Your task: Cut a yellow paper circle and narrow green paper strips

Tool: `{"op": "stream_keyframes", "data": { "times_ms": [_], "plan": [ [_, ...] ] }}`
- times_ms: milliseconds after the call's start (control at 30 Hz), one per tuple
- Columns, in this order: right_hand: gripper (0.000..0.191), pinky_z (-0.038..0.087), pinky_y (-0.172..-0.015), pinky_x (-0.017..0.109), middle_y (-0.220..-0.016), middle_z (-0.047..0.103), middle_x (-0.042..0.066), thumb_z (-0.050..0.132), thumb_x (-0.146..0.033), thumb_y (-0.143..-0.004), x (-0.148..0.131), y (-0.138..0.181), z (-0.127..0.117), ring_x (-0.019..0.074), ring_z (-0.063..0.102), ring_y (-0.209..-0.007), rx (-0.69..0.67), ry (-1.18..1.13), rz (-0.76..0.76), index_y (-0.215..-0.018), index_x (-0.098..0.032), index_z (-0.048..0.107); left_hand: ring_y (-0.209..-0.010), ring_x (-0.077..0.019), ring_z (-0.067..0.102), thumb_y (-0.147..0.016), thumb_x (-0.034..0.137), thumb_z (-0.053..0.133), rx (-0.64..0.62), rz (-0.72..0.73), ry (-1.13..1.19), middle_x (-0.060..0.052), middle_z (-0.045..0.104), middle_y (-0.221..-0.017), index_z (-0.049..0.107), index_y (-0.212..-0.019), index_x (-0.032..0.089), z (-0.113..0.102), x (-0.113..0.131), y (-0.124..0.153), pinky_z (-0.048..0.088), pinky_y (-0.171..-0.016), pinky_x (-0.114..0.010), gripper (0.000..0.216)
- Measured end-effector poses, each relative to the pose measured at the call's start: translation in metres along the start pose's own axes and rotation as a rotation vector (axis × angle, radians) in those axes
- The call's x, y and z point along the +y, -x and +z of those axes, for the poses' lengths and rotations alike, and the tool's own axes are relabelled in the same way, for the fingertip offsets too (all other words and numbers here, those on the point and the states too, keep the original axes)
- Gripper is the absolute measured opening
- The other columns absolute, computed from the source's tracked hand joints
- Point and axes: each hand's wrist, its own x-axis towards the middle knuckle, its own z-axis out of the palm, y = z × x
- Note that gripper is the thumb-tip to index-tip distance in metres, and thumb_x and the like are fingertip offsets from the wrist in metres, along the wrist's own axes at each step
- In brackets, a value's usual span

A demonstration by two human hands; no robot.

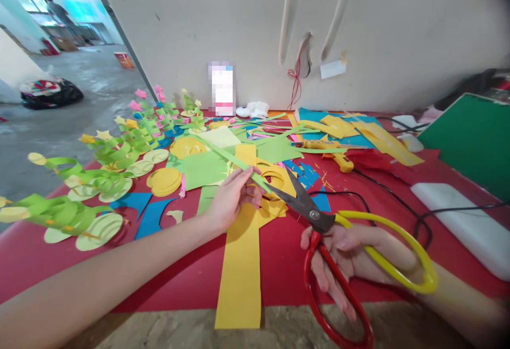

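My left hand (237, 195) pinches a long narrow green paper strip (223, 152) between thumb and fingers, above the table's middle. In my right hand (338, 253) is a pair of scissors (314, 213) with one red and one yellow handle. Their blades are spread apart, and the lower blade's tip lies close to the strip's near end. Under my left hand a long yellow paper strip (241, 274) runs toward me and over the table's front edge. Yellow paper with round cut-outs (274, 208) lies just behind the blades.
Green spiral paper decorations (67, 213) line the left side of the red table (175, 285). Yellow paper discs (164, 181) and blue scraps (153, 221) lie nearby. At right are a yellow glue gun (342, 161) with a black cord, a white block (458, 221) and a green board (470, 147).
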Motion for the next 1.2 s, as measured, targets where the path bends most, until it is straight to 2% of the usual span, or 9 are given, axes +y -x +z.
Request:
{"op": "stream_keyframes", "data": {
  "times_ms": [267, 433, 700, 867, 1033, 1200],
  "plan": [
    [0.033, 0.047, -0.058, 0.032, -0.085, 0.062, 0.016, 0.027, -0.016, -0.076, 0.000, -0.001, 0.002, 0.0215, 0.066, -0.071, -0.026, -0.041, 0.034, -0.106, -0.009, 0.041, -0.042, -0.0101, 0.051, -0.087, 0.025, 0.040, 0.007, -0.001, -0.010, 0.001, 0.054, -0.050, 0.049, -0.086, 0.017, 0.001, -0.001, 0.001, 0.039, -0.041, -0.016, 0.012],
    [0.032, 0.048, -0.057, 0.032, -0.085, 0.063, 0.017, 0.032, -0.019, -0.076, 0.003, -0.002, -0.002, 0.0225, 0.066, -0.072, -0.048, -0.049, 0.060, -0.105, -0.009, 0.042, -0.042, -0.0097, 0.051, -0.087, 0.025, 0.041, 0.011, 0.008, -0.007, 0.001, 0.055, -0.055, 0.050, -0.086, 0.017, 0.000, -0.002, 0.000, 0.039, -0.041, -0.017, 0.012],
    [0.031, 0.048, -0.056, 0.032, -0.084, 0.063, 0.015, 0.035, -0.023, -0.076, 0.005, -0.003, -0.008, 0.0221, 0.065, -0.068, -0.035, -0.036, 0.071, -0.105, -0.012, 0.041, -0.042, -0.0100, 0.051, -0.088, 0.026, 0.038, -0.002, -0.005, -0.014, 0.001, 0.055, -0.051, 0.049, -0.085, 0.017, 0.000, -0.002, 0.000, 0.039, -0.041, -0.017, 0.014],
    [0.028, 0.046, -0.055, 0.031, -0.084, 0.063, 0.013, 0.034, -0.024, -0.076, 0.003, -0.003, -0.006, 0.0232, 0.065, -0.066, -0.036, -0.032, 0.065, -0.102, -0.014, 0.039, -0.042, -0.0106, 0.051, -0.087, 0.026, 0.040, -0.014, -0.002, -0.018, 0.003, 0.050, -0.047, 0.050, -0.085, 0.017, -0.001, -0.001, 0.001, 0.039, -0.041, -0.017, 0.014],
    [0.027, 0.045, -0.055, 0.031, -0.082, 0.062, 0.013, 0.027, -0.018, -0.079, 0.002, -0.003, -0.001, 0.0203, 0.064, -0.061, 0.032, 0.016, 0.032, -0.102, -0.014, 0.039, -0.045, -0.0092, 0.052, -0.085, 0.027, 0.045, -0.023, -0.005, -0.012, 0.001, 0.055, -0.063, 0.053, -0.083, 0.016, 0.001, 0.001, 0.003, 0.041, -0.043, -0.019, 0.013],
    [0.028, 0.045, -0.055, 0.033, -0.077, 0.060, 0.012, 0.026, -0.020, -0.081, 0.005, -0.005, 0.001, 0.0193, 0.062, -0.059, 0.002, 0.016, 0.045, -0.104, -0.013, 0.040, -0.044, -0.0093, 0.052, -0.081, 0.030, 0.053, -0.042, -0.077, -0.018, 0.002, 0.053, -0.056, 0.055, -0.082, 0.016, 0.006, 0.001, 0.008, 0.041, -0.043, -0.018, 0.014]
  ]
}}
